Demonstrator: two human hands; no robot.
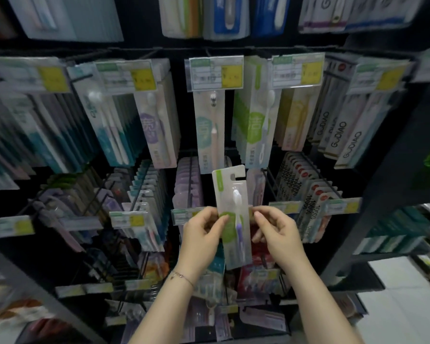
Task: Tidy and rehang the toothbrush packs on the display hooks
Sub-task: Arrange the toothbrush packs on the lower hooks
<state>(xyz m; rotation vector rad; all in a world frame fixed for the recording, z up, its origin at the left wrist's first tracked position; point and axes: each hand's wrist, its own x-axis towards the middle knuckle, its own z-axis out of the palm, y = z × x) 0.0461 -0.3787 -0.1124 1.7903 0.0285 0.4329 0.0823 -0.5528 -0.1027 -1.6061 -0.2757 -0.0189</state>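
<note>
A toothbrush pack [231,194] with a white and green card and a purple-handled brush stands upright in front of the display, its hang slot at the top free of any hook. My left hand [202,234] pinches its left edge at mid-height. My right hand [274,229] pinches its right edge at the same level. Above it hangs a row of similar green packs [255,120] on a display hook [210,54], beside a row with a single pale green pack [207,130] in front.
Black wire hooks full of toothbrush packs fill the rack on all sides, with yellow price tags [216,73] at the hook ends. A lower tier [144,202] juts toward me below the hands. A black shelf post [372,194] stands at the right, with white floor [402,306] beyond it.
</note>
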